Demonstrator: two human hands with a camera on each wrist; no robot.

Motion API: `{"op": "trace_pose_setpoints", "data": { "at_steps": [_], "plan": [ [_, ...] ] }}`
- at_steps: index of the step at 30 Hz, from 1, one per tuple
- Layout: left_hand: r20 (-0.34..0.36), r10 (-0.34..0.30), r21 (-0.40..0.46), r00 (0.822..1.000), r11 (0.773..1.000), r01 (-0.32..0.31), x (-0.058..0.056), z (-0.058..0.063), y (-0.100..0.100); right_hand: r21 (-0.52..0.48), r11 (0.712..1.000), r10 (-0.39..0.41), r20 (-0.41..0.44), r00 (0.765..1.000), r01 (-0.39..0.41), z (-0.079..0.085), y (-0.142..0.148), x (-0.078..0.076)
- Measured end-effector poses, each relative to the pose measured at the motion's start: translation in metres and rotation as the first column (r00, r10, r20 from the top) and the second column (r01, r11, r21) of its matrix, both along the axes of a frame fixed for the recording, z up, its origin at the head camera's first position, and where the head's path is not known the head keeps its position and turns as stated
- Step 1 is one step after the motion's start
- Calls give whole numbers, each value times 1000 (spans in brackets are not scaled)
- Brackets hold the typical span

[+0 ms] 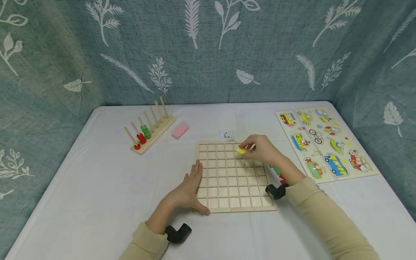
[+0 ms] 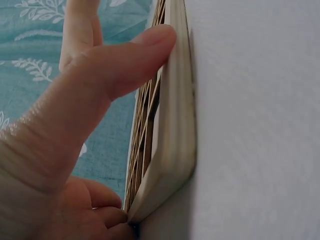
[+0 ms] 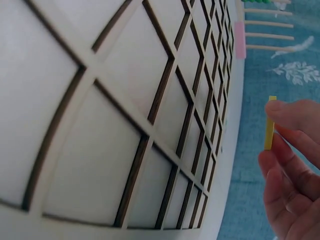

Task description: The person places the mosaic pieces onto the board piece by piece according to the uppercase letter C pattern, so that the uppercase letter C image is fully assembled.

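1. Clearly, the right hand (image 1: 260,148) pinches a yellow tile (image 1: 241,151) over the grid board (image 1: 240,209), near its far edge.
2. Straight-fingered, the left hand (image 1: 186,192) touches its left edge; worktop (image 1: 97,180) stretches beyond.
3. Right forearm (image 1: 290,171) partly hides red and green pieces (image 1: 276,170).

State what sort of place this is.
Probably a play or early-learning table: it holds a wooden grid board, a peg stand with beads and a vehicle puzzle.
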State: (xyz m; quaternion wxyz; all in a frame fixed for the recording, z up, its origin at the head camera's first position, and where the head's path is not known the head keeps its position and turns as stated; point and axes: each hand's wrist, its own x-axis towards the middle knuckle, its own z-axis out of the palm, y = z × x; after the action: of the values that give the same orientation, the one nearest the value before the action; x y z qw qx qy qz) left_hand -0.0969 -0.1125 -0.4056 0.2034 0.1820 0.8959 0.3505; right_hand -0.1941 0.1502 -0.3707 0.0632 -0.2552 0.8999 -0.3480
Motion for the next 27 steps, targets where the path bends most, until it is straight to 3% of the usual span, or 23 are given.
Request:
{"op": "trace_pose_setpoints", "data": {
  "at_steps": [27],
  "plan": [
    [3, 13, -17, 1000, 1000, -13, 1, 3, 1, -11, 997, 73, 9, 997, -73, -6, -25, -12]
  ]
}}
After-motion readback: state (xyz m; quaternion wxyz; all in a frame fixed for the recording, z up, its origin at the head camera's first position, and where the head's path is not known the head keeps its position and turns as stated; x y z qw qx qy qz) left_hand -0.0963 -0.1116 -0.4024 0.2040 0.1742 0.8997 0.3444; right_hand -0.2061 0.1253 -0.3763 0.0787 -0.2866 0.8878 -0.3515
